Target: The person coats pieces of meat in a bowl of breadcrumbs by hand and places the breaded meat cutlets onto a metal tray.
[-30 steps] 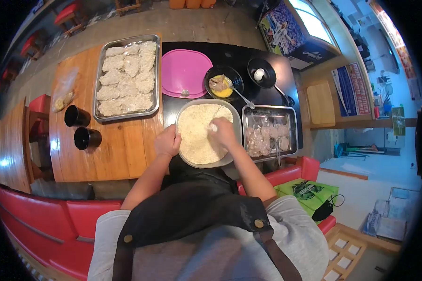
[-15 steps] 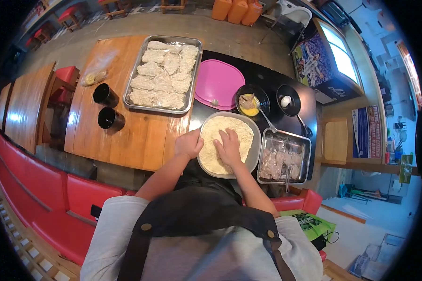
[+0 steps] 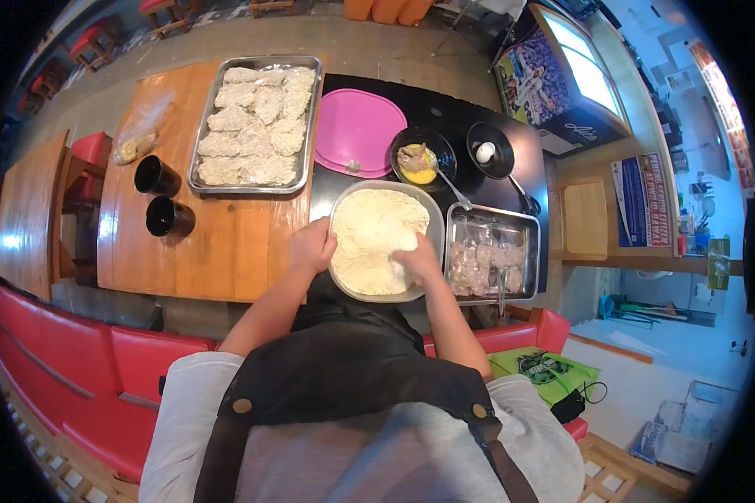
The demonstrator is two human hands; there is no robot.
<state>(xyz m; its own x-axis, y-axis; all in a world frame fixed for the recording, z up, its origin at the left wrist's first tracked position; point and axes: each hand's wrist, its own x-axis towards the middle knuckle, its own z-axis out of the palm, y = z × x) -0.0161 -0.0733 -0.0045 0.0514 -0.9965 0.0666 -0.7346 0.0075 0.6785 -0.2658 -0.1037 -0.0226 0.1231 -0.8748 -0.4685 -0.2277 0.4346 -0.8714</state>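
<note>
The left hand [image 3: 313, 245] grips the rounded translucent plastic tub [image 3: 435, 220] at its left rim; the right hand [image 3: 422, 261] dips into the pale loose crumbs [image 3: 369, 222] inside, any pinch hidden. Best work low and gently.

Head-high view (just one), facing down.

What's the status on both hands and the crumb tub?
Left hand gripping tub rim; right hand fingers in the crumbs. Raw meat tray close on right; nothing visibly blocking.
</note>
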